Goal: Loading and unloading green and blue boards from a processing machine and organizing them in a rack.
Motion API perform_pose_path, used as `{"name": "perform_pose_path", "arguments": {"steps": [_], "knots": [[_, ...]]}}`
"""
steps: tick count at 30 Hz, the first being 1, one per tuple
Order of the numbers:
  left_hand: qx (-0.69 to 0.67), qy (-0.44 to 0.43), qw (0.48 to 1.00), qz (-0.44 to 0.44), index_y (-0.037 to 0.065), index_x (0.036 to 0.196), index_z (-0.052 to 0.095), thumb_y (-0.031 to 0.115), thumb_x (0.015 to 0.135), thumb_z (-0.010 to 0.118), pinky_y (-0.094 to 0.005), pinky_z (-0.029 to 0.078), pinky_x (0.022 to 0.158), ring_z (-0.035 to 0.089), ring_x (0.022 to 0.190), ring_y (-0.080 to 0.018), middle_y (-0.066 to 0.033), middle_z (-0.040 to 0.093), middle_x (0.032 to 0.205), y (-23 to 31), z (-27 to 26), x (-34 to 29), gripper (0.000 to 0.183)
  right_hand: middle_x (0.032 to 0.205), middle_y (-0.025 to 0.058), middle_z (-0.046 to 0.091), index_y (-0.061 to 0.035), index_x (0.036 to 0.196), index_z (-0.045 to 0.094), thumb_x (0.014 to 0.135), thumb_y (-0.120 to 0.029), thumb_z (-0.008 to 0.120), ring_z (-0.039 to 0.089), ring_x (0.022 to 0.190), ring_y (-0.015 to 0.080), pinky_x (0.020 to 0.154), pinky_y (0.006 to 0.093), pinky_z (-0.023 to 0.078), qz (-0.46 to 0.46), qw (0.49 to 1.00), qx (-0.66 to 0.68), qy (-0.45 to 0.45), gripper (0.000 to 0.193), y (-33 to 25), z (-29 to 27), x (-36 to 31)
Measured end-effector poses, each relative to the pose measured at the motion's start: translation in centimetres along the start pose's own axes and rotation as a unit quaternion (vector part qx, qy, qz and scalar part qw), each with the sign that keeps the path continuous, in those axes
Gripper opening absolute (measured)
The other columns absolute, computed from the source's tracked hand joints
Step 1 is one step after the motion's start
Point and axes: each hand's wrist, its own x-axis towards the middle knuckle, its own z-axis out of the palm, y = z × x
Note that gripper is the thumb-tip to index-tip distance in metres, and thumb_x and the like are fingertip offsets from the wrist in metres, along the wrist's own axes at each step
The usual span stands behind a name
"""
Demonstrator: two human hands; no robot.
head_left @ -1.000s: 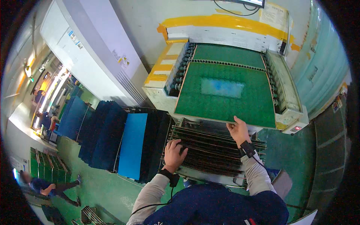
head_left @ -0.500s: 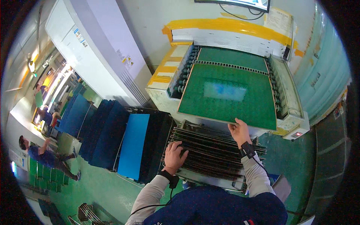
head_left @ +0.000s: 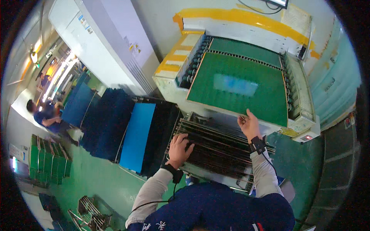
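A large green panel lies on the roller conveyor, its near edge jutting over the front. At that near edge, toward the right, my right hand has its thumb and fingers closed on the panel. My left hand is over the left side of a metal rack, fingers bent and apart, with nothing visible in them. Several dark, thin sheets or dividers stand in rows in this rack, just in front of my body. A second green panel lies farther back on the rollers.
A bright blue sheet stands among black panels left of my rack, with dark blue stacks beyond. A white cabinet rises behind them. Far left are a person and racked green panels. An empty-looking metal frame stands lower left.
The view has shifted slightly, and the conveyor sits a little higher and farther right in it. Both my hands keep their places at the panel edge and rack. The person at far left has moved.
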Motion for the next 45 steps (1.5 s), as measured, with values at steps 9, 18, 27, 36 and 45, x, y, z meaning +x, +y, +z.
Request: {"name": "perform_pose_path", "arguments": {"steps": [9,18,27,36,45], "knots": [[-0.006,-0.006,1.000,-0.015,0.004,0.089,0.067,0.029,0.084,0.074,-0.0468,0.043,0.102,0.050,0.123,-0.0349,-0.0105,0.060,0.126,0.1,0.0,-0.1,0.026,0.092,0.0043,0.073,-0.0044,0.100,0.073,0.091,-0.045,0.070,0.065,0.083,0.0123,0.074,0.0307,0.051,-0.031,0.789,-0.601,-0.124,0.042,1.7,0.9,-2.9],[0.006,-0.004,1.000,-0.017,0.003,0.090,0.066,0.026,0.083,0.076,-0.0473,0.045,0.102,0.052,0.120,-0.0358,-0.0109,0.060,0.126,0.5,-0.4,-0.1,0.027,0.080,0.0125,0.070,0.0006,0.094,0.073,0.088,-0.050,0.071,0.062,0.074,0.0168,0.069,0.0357,0.049,-0.100,0.633,-0.753,-0.150,0.051,3.4,-1.0,-1.3],[-0.004,-0.002,1.000,-0.019,0.004,0.089,0.067,0.028,0.083,0.075,-0.0466,0.044,0.101,0.051,0.122,-0.0335,-0.0090,0.060,0.126,0.2,0.1,0.0,0.026,0.082,0.0183,0.072,0.0008,0.096,0.074,0.087,-0.054,0.069,0.068,0.075,0.0279,0.070,0.0410,0.050,-0.125,0.618,-0.762,-0.151,0.056,2.6,-0.6,0.6],[-0.012,0.020,1.000,0.006,0.002,0.086,0.067,0.031,0.083,0.074,-0.0461,0.046,0.098,0.053,0.116,-0.0345,-0.0118,0.060,0.123,-0.5,0.0,-0.4,0.029,0.092,0.0252,0.067,-0.0004,0.088,0.069,0.083,-0.049,0.068,0.064,0.091,0.0445,0.074,0.0518,0.048,-0.158,0.500,-0.848,-0.074,0.049,4.3,-0.9,0.0],[-0.026,0.008,1.000,-0.010,0.003,0.086,0.065,0.030,0.086,0.072,-0.0465,0.045,0.100,0.052,0.120,-0.0341,-0.0114,0.058,0.127,-0.2,-0.4,-0.7,0.029,0.095,0.0202,0.071,-0.0060,0.095,0.073,0.084,-0.043,0.069,0.068,0.091,0.0410,0.079,0.0492,0.051,-0.170,0.448,-0.876,-0.060,0.039,4.2,-0.3,-0.6]]}}
